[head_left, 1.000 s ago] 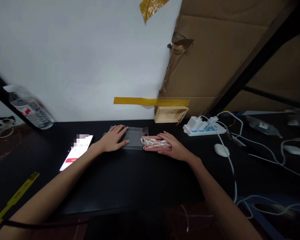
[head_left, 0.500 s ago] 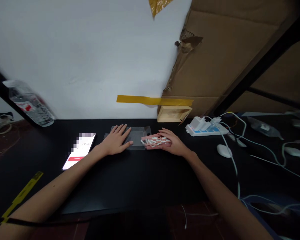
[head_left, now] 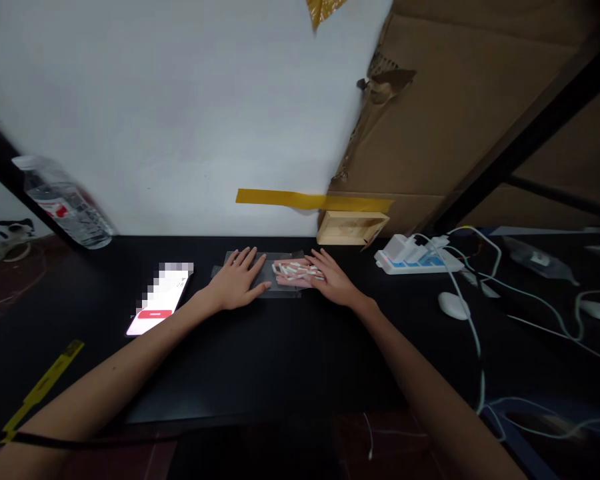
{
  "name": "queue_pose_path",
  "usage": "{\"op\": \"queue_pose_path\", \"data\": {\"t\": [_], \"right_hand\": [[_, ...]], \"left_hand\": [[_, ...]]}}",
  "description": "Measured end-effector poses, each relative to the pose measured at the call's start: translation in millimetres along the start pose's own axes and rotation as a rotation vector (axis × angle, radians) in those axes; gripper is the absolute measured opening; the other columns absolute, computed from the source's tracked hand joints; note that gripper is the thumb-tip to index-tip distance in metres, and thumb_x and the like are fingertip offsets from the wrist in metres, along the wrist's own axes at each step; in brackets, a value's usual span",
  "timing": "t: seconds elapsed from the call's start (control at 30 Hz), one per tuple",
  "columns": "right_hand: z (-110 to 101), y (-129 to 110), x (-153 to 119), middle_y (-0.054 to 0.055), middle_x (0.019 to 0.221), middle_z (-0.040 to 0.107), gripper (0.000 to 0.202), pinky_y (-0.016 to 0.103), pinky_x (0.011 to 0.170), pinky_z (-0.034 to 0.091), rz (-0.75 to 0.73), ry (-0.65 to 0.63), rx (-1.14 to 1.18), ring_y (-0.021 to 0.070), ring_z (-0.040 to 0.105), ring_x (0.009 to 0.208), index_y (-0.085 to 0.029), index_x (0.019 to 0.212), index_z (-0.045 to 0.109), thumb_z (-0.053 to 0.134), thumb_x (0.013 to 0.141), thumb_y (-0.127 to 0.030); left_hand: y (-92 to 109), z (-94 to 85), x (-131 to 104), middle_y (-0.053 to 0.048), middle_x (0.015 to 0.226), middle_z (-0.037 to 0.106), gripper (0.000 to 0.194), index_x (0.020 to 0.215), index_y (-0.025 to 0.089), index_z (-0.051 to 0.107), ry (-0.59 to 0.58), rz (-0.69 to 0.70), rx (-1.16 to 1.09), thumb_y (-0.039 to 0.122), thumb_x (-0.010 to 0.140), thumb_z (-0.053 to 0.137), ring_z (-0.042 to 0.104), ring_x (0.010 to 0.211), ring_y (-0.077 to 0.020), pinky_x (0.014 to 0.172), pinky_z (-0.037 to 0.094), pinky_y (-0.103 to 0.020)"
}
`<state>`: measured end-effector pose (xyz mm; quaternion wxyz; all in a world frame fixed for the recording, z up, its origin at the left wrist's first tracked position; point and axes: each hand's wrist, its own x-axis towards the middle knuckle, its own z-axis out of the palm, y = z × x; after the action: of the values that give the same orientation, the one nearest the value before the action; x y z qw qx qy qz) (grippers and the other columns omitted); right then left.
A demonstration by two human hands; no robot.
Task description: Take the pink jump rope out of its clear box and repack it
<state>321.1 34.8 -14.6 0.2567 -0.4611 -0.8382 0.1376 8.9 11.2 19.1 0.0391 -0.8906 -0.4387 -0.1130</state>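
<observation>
A clear plastic case [head_left: 267, 275] lies open on the black table between my hands. My left hand [head_left: 237, 280] rests on its left part with the fingers spread. On the case's right part sits a pink tray [head_left: 293, 281] holding several small white and pink sticks. My right hand [head_left: 333, 279] lies over the tray's right end, its fingers stretched out and slightly apart, covering that end.
To the left are a lit phone [head_left: 163, 297] and a water bottle [head_left: 67, 207]. A wooden box [head_left: 350, 229] stands against the cardboard behind. A power strip [head_left: 420, 260], white mouse [head_left: 453, 305] and loose cables lie to the right.
My right hand and the pink tray have moved left, so the tray now overlaps the clear case. My left hand stays on the case. The view has shifted slightly.
</observation>
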Motion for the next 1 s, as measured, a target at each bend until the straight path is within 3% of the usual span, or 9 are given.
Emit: {"op": "queue_pose_path", "data": {"t": [0.13,0.27,0.43,0.53,0.63,0.83,1.0], "right_hand": [[15,-11,1,0.007,0.160,0.038,0.065,0.057,0.124,0.013,0.057,0.027,0.076,0.0300,0.016,0.153,-0.023,0.150,0.045,0.022,0.102,-0.059],[17,-16,6,0.010,0.162,0.033,0.075,0.057,0.124,0.012,0.124,0.022,0.143,0.0312,0.012,0.154,-0.019,0.152,0.041,0.020,0.099,-0.067],[-19,-4,-1,0.012,0.164,0.027,0.078,0.056,0.123,0.015,0.020,-0.020,0.142,0.0300,0.014,0.154,-0.020,0.155,0.035,0.035,0.095,-0.071],[-41,2,-9,0.009,0.166,0.020,0.089,0.057,0.123,0.015,0.022,-0.156,0.074,0.0332,0.011,0.154,-0.025,0.156,0.034,0.058,0.084,-0.072],[-49,1,-11,0.004,0.165,0.024,0.090,0.060,0.122,0.016,0.079,-0.288,0.084,0.0360,0.015,0.152,-0.033,0.157,0.028,0.062,0.082,-0.070],[-30,-7,-6,0.000,0.163,0.029,0.075,0.063,0.121,0.018,-0.009,-0.277,0.029,0.0348,0.023,0.150,-0.039,0.157,0.023,0.050,0.092,-0.066],[-6,-18,-4,0.003,0.164,0.027,0.069,0.057,0.122,0.023,-0.083,-0.218,-0.055,0.0316,0.028,0.150,-0.033,0.159,0.020,0.037,0.099,-0.062]], "left_hand": [[7,1.7,5,-0.019,0.160,0.030,0.072,0.153,0.013,0.030,-0.008,0.006,0.005,0.061,0.099,0.028,0.023,0.148,-0.0382,0.119,0.016,-0.054],[8,1.8,8,-0.018,0.160,0.029,0.072,0.153,0.014,0.031,-0.009,0.001,0.010,0.061,0.100,0.027,0.024,0.149,-0.0374,0.119,0.017,-0.054],[2,1.1,8,-0.019,0.161,0.027,0.073,0.154,0.013,0.029,-0.033,0.017,0.012,0.062,0.100,0.026,0.022,0.150,-0.0357,0.119,0.017,-0.054],[0,-1.3,8,-0.016,0.162,0.026,0.072,0.155,0.016,0.029,-0.042,0.015,0.002,0.063,0.100,0.027,0.021,0.150,-0.0349,0.120,0.017,-0.053],[-1,-4.5,7,-0.015,0.162,0.026,0.072,0.155,0.016,0.028,-0.050,0.011,0.001,0.063,0.100,0.027,0.021,0.150,-0.0345,0.120,0.017,-0.052],[-1,-6.5,5,-0.015,0.162,0.026,0.073,0.155,0.017,0.028,-0.055,0.015,0.001,0.064,0.099,0.029,0.020,0.150,-0.0349,0.120,0.016,-0.053],[-1,-7.1,5,-0.016,0.162,0.028,0.072,0.155,0.016,0.028,-0.052,0.015,-0.008,0.061,0.099,0.032,0.022,0.149,-0.0360,0.120,0.016,-0.053]]}}
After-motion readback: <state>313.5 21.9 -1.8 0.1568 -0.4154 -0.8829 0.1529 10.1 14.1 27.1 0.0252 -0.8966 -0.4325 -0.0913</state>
